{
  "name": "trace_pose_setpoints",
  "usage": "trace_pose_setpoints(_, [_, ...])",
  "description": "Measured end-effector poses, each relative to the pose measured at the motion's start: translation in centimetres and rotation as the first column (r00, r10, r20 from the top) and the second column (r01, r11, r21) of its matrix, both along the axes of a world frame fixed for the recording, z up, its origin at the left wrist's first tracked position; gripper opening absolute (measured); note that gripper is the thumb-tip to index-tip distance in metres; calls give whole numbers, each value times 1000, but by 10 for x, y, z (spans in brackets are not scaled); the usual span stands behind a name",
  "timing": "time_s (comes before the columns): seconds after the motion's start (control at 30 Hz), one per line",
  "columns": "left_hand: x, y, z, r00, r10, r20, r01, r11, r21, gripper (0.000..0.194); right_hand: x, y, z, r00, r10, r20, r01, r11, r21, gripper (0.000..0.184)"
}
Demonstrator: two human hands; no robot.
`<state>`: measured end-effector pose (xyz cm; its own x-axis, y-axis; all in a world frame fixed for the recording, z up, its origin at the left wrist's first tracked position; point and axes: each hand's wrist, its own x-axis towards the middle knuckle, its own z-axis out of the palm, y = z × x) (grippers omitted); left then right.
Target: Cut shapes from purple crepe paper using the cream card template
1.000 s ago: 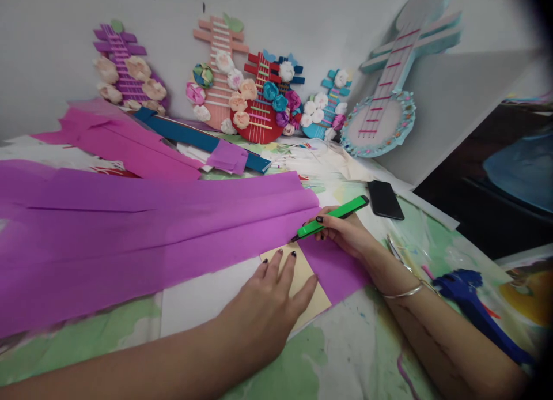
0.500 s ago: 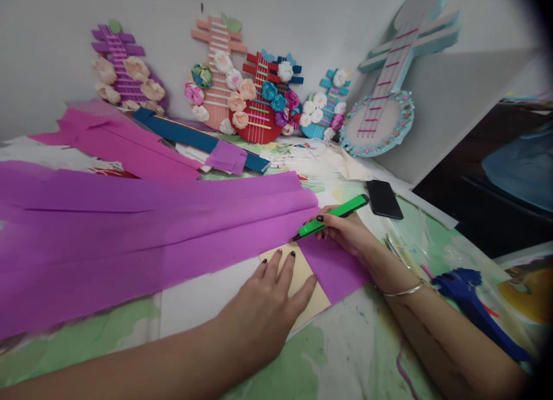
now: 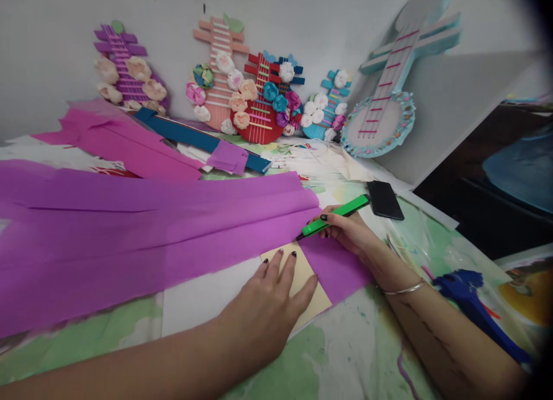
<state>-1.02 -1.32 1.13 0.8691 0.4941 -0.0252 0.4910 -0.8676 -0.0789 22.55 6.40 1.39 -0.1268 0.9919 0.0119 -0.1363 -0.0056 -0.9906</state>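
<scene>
My left hand [image 3: 268, 308] lies with its fingers spread, pressing a small cream card [image 3: 314, 299] down on the purple crepe paper [image 3: 224, 215]. A white sheet [image 3: 199, 299] shows beside that hand. In my right hand [image 3: 345, 233], a slim green pen-shaped tool [image 3: 334, 215] with dark ends is pinched between thumb and fingers. Its tip touches at or close to the card's upper corner; whether it is a marker or a cutter I cannot tell. A purple flap [image 3: 341, 273] of the paper extends under my right wrist.
Decorated toy guitars, among them a red one [image 3: 259, 123] and a large pale blue one [image 3: 382, 109], lean on the wall. A black phone [image 3: 386, 200] lies beyond my right hand. A blue glue gun [image 3: 475, 308] is at right. Pink paper [image 3: 129, 140] and a blue strip [image 3: 185, 135] lie at back left.
Both hands and the green tool look almost unchanged. The whole view has shifted very slightly.
</scene>
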Motion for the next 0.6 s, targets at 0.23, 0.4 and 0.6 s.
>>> trace_pose_setpoints(0.23, [0,-1,-2,1000,7,26,-8,1000,25,66,2,1,-1,1000,0,-12,0,1000,-17,12])
trace_pose_setpoints(0.4, [0,-1,-2,1000,8,22,-9,1000,23,68,5,2,-3,999,-12,-51,11,999,-30,11])
trace_pose_setpoints(0.6, [0,0,-2,1000,7,30,-8,1000,17,68,5,2,-2,998,-20,-53,18,999,-29,11])
